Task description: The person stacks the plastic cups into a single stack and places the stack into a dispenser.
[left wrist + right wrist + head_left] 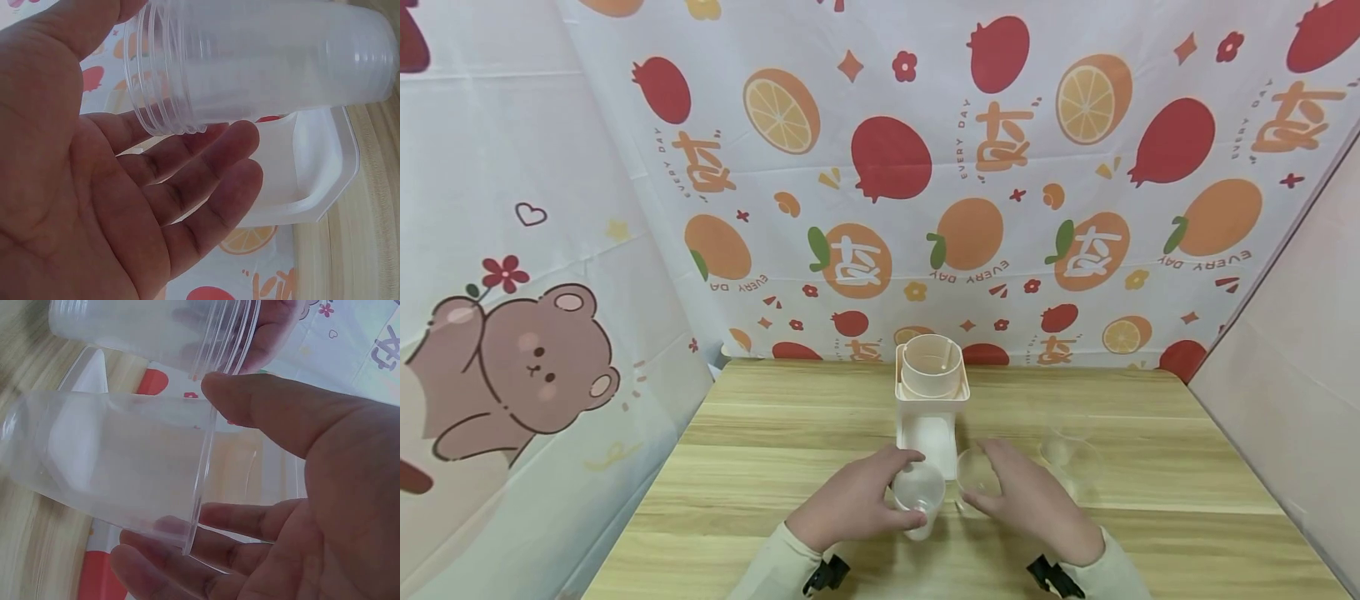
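In the head view my left hand [861, 498] holds a small stack of nested clear plastic cups [919, 490] at the near side of the table. The left wrist view shows several rims of this cup stack [262, 62], thumb and index finger at the rims and the other fingers loosely bent below. To the right, my right hand [1036, 502] grips a single clear plastic cup [974, 475]. Its thumb and fingers lie on opposite sides of the rim of that cup [137, 456]. Both hands are in front of a white holder with a round top opening [931, 400].
Another clear plastic container [1069, 462], faint against the wood, stands right of my right hand. The wooden table [775, 417] ends at a fruit-printed cloth [887, 158] behind, with a bear-printed cloth [542, 367] on the left side.
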The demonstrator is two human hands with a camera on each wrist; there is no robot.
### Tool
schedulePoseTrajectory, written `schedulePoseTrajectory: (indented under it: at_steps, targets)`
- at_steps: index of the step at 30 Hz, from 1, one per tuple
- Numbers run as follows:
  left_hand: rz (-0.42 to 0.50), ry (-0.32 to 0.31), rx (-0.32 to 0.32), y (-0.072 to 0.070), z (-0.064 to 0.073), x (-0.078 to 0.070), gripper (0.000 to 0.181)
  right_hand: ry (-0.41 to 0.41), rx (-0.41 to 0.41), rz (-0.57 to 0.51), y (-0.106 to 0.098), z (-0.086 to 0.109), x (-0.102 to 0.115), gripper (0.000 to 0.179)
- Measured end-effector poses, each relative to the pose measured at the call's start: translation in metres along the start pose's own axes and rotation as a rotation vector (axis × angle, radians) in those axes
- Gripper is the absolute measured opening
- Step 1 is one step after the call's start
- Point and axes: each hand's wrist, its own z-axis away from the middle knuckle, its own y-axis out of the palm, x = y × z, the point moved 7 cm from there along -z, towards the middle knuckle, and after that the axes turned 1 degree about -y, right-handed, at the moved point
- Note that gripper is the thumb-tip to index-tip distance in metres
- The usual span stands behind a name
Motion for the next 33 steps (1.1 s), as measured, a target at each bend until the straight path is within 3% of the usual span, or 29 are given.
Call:
schedulePoseTrajectory:
  at_steps: [10, 33]
  targets:
    - [0.012, -0.009, 0.016, 0.001, 0.0, 0.001, 0.073, 0.004, -0.028, -0.021, -0.003, 0.0, 0.002, 0.075]
    - [-0.023, -0.007, 0.022, -0.001, 0.002, -0.002, 0.075, -0.056, -0.175, -0.034, -0.019, 0.005, 0.011, 0.061]
